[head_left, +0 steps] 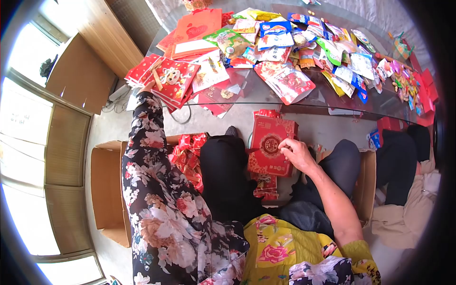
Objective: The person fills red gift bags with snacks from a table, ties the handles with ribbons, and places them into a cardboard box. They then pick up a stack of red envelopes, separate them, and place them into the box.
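My right hand (295,153) grips the top right corner of a red gift box with a round gold emblem (269,151), held upright between my knees. More red boxes (266,186) lie beneath it. My left hand (147,88), at the end of a floral sleeve, reaches up to the glass table's near left edge. It touches a stack of red printed gift bags (167,76). Only the back of that hand shows, and its fingers are hidden.
The glass table (266,97) holds several snack packets (285,80) and red envelopes (194,28). An open cardboard box (107,190) stands on the floor at left, with crumpled red wrappers (187,156) beside my left leg. Another person's dark trousers (403,156) are at right.
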The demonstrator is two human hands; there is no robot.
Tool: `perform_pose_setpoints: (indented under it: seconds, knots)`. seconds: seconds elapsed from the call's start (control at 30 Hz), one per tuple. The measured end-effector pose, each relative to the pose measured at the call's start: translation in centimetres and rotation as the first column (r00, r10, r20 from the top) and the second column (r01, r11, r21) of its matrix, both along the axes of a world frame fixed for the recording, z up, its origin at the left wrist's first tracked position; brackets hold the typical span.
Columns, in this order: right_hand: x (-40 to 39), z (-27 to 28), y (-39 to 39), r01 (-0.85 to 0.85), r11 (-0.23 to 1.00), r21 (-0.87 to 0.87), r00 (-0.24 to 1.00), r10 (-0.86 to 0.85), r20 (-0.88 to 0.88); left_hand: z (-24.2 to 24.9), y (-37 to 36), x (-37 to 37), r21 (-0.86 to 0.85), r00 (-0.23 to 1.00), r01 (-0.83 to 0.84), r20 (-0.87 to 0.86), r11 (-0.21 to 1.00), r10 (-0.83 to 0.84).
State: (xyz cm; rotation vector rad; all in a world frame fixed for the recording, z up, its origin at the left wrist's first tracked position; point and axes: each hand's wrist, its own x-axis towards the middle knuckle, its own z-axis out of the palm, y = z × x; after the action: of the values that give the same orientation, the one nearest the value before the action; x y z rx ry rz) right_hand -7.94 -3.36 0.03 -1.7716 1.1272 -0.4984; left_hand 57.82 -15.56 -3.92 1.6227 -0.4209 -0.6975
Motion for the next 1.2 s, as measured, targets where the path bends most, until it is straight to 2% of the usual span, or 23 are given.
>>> perform_pose_setpoints:
  seconds: [0.1,0.17,0.2,0.23,0.37,0.67,0.83,0.97,1.03,1.17,1.2]
  knots:
    - [0.0,0.0,-0.1,-0.026,0.999,-0.021,1.000,0.025,-0.018,-3.4,-1.4,6.0,0.064,0.952,0.064,0.295,0.996,-0.081]
    - [-0.1,-0.3,-0.1,-0.040,0.999,-0.016,0.999,0.040,-0.033,1.3,0.8,1.6,0.217,0.902,-0.058,0.430,0.974,-0.042]
    - [-0.3,-0.9,-0.1,-0.065,0.993,-0.099,0.998,0.062,-0.033,1.3,0.8,0.5,-0.041,0.978,-0.052,0.198,0.998,0.059]
    - [-0.4,-1.2,-0.1,-0.087,0.980,-0.180,0.996,0.083,-0.034,4.3,2.2,-3.9,-0.132,0.977,-0.056,0.198,0.990,0.082]
    - [-0.6,-0.3,-0.3,-0.108,0.992,-0.072,0.992,0.103,-0.070,7.1,3.9,-4.1,-0.289,0.990,-0.085,0.087,0.954,0.115]
    - [-0.8,-0.3,-0.5,-0.140,0.983,-0.116,0.990,0.137,-0.039,15.4,5.7,-5.7,-0.475,0.999,-0.033,0.016,0.879,0.046]
    - [-0.4,0.0,-0.4,-0.120,0.992,-0.031,0.992,0.118,-0.045,20.1,6.5,-8.3,-0.546,0.999,0.041,0.018,0.837,-0.038]
    - [0.1,-1.0,-0.5,-0.129,0.990,-0.060,0.992,0.129,-0.007,22.7,7.4,-10.6,-0.592,0.992,0.106,0.008,0.799,-0.126]
    - [0.7,-0.9,-0.4,-0.127,0.992,0.011,0.986,0.125,0.113,23.5,8.1,-12.1,-0.604,0.984,0.140,-0.005,0.785,-0.180]
    - [1.7,-2.1,-1.0,-0.123,0.992,-0.002,0.975,0.121,0.188,23.5,9.6,-16.3,-0.597,0.948,0.219,-0.058,0.772,-0.314]
    - [2.0,-2.0,-1.1,-0.131,0.990,0.059,0.955,0.110,0.277,23.4,9.9,-17.6,-0.585,0.930,0.250,-0.076,0.771,-0.360]
